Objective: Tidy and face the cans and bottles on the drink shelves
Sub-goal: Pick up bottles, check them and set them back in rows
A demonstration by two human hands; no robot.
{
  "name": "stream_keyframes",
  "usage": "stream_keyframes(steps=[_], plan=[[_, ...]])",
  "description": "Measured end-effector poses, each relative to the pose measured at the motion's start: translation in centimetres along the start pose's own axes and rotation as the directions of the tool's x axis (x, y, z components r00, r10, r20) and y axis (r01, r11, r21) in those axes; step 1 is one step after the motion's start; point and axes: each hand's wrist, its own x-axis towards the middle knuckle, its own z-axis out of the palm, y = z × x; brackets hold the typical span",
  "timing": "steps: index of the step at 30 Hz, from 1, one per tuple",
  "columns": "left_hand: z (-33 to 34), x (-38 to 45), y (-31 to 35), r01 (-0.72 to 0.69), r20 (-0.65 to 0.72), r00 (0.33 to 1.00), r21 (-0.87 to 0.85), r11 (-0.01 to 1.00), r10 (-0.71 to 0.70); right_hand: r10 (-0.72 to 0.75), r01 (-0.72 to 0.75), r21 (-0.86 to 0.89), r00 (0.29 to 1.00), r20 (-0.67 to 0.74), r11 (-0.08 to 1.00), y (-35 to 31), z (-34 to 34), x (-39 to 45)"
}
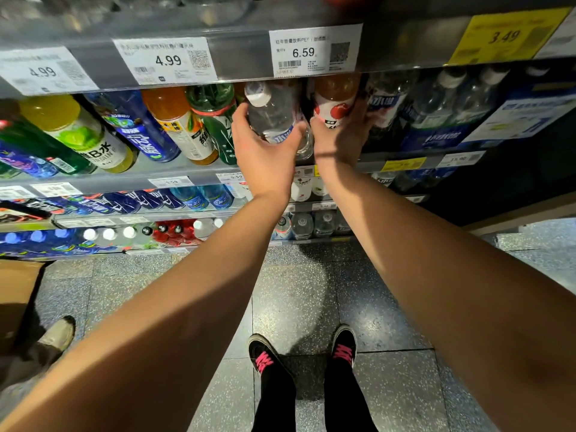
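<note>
A clear bottle with a white cap and blue label (273, 113) stands on the second shelf under the 6.59 tag. My left hand (265, 154) grips it around its lower body. Right beside it is an amber drink bottle with a white label showing red apples (335, 102). My right hand (341, 138) grips that bottle from below and from its right side. Both bottles stand close together, nearly touching. The bottoms of both bottles are hidden behind my hands.
Yellow, blue, orange and green bottles (174, 126) fill the shelf to the left; dark-labelled bottles and blue multipacks (442, 120) stand to the right. The upper shelf edge with price tags (314, 53) hangs just above. Lower shelves hold more bottles. Another person's shoe (57, 335) is at the left.
</note>
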Motion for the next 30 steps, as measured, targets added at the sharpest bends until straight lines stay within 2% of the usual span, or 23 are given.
stream_keyframes(steps=[6, 9, 11, 13, 16, 19, 21, 23, 26, 30], plan=[[-1.0, 0.2, -0.9, 0.002, 0.009, 1.0, -0.031, 1.0, -0.002, 0.012, 0.0, 0.096, 0.992, -0.124, 0.995, -1.1, 0.9, -0.4], [-1.2, 0.5, -1.2, -0.005, 0.02, 1.0, -0.021, 1.0, 0.006, -0.052, 0.069, 0.115, 0.988, -0.142, 0.991, -0.4, 0.1, -0.5], [-1.2, 0.6, -1.3, -0.002, 0.037, 0.999, -0.013, 1.0, 0.003, -0.118, 0.129, 0.125, 0.989, -0.092, 0.984, 0.8, -0.9, -1.2], [-0.8, 0.8, -1.1, 0.002, 0.059, 0.998, 0.007, 1.0, -0.003, -0.162, 0.174, 0.124, 0.982, -0.1, 0.977, 2.0, -1.7, -1.9], [0.1, 0.6, -0.4, -0.007, 0.106, 0.994, 0.076, 0.997, -0.001, -0.066, 0.097, 0.298, 0.991, -0.114, 0.95, 2.4, -3.3, -2.9], [1.3, 0.0, 0.6, -0.079, 0.18, 0.982, 0.124, 0.989, 0.056, 0.056, 0.028, 0.375, 0.976, -0.212, 0.926, 2.3, -4.8, -4.0], [2.4, -0.1, 1.4, -0.105, 0.202, 0.977, 0.174, 0.979, 0.069, 0.036, 0.08, 0.436, 0.967, -0.25, 0.896, 3.2, -5.7, -4.1], [3.7, 0.2, 2.4, -0.058, 0.232, 0.973, 0.277, 0.959, -0.008, 0.031, 0.105, 0.496, 0.965, -0.26, 0.862, 3.9, -6.5, -4.2], [5.7, 0.9, 3.2, -0.044, 0.259, 0.963, 0.413, 0.91, -0.071, 0.012, 0.115, 0.471, 0.966, -0.259, 0.875, 4.8, -7.3, -4.3], [7.3, 0.7, 3.9, -0.105, 0.291, 0.956, 0.409, 0.906, -0.021, -0.005, 0.118, 0.489, 0.974, -0.228, 0.864, 5.8, -8.8, -4.2]])
